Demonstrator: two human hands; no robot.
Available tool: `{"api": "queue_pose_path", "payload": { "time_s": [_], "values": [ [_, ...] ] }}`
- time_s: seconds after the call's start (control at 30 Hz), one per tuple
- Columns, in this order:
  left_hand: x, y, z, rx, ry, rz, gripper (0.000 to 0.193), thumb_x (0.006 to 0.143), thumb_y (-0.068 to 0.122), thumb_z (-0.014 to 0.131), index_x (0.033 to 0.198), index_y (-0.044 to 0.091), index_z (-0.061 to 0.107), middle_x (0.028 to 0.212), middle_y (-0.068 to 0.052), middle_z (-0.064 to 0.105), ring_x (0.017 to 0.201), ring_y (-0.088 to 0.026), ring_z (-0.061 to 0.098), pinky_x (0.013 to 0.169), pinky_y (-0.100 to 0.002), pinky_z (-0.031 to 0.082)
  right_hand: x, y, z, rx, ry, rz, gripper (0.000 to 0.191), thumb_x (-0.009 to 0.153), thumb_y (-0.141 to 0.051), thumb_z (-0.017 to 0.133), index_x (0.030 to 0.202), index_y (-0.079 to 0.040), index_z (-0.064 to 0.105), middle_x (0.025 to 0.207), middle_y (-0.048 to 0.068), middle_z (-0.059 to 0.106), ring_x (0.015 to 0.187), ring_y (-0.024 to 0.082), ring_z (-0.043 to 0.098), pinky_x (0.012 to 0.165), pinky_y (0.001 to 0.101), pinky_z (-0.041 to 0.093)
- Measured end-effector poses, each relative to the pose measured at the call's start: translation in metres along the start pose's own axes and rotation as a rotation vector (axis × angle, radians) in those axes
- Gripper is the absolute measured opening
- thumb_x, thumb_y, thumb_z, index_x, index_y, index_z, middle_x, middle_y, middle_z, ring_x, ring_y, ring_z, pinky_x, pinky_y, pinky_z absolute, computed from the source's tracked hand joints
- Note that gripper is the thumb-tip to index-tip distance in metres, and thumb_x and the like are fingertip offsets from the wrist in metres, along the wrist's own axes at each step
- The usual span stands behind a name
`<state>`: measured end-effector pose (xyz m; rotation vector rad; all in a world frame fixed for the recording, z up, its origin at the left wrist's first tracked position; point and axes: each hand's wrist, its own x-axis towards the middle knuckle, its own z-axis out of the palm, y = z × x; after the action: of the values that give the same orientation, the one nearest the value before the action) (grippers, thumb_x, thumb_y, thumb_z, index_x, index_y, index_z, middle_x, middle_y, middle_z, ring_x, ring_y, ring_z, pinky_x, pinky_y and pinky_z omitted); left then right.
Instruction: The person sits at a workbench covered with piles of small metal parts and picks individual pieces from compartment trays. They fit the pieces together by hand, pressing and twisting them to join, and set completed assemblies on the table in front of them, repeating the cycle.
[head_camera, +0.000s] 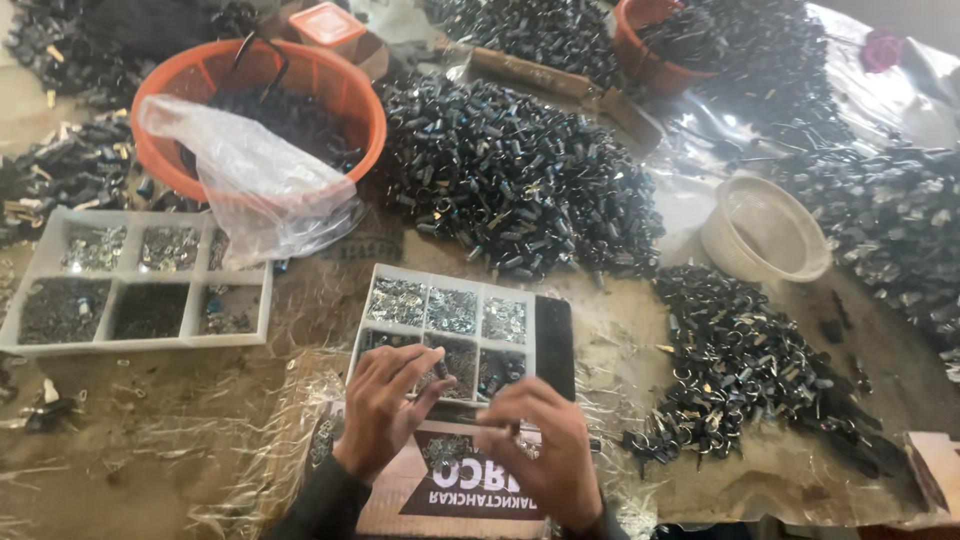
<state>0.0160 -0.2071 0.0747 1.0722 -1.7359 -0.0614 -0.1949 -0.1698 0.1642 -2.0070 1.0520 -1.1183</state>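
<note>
Here, low in the frame's centre, the left hand (383, 408) rests fingers spread on the sorting tray (450, 330), within reach of its small metal parts; the right hand (540, 440) pinches inward, its contents too small to tell.

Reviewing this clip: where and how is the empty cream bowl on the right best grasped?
Probably by the near rim of the cream bowl, coming from above with the right hand: it sits upright, open and empty, with dark parts heaped close around it.
</note>
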Motion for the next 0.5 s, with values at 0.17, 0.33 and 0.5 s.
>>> {"api": "queue_pose_path", "payload": {
  "time_s": [0.17,0.33,0.5],
  "values": [
    [-0.005,0.005,0.004,0.016,0.005,-0.017,0.041,0.079,0.023,0.086,0.115,0.008,0.072,0.109,-0.007,0.072,0.1,-0.023,0.067,0.088,-0.037,0.051,-0.03,-0.039,-0.018,0.12,0.011,-0.224,0.02,0.083,-0.021,0.087,0.093,-0.007,0.077,0.085,0.006,0.073,0.077,0.016,0.072,0.066,0.0287,0.055],
    [-0.011,0.013,0.005,0.042,0.036,-0.038,0.039,0.08,0.023,0.085,0.114,0.008,0.072,0.109,-0.007,0.073,0.101,-0.025,0.066,0.09,-0.038,0.051,-0.053,-0.076,-0.037,0.086,0.062,-0.466,0.012,0.082,-0.018,0.081,0.086,-0.007,0.078,0.077,0.002,0.073,0.069,0.015,0.073,0.061,0.0282,0.055],
    [-0.018,0.013,0.013,0.096,0.032,0.011,0.037,0.084,0.026,0.082,0.113,0.006,0.072,0.112,-0.009,0.073,0.104,-0.026,0.066,0.093,-0.041,0.049,-0.094,-0.096,-0.055,-0.012,0.081,-0.489,0.012,0.083,-0.018,0.075,0.086,-0.007,0.077,0.084,0.002,0.077,0.074,0.016,0.076,0.066,0.0293,0.061]
  ]
}}
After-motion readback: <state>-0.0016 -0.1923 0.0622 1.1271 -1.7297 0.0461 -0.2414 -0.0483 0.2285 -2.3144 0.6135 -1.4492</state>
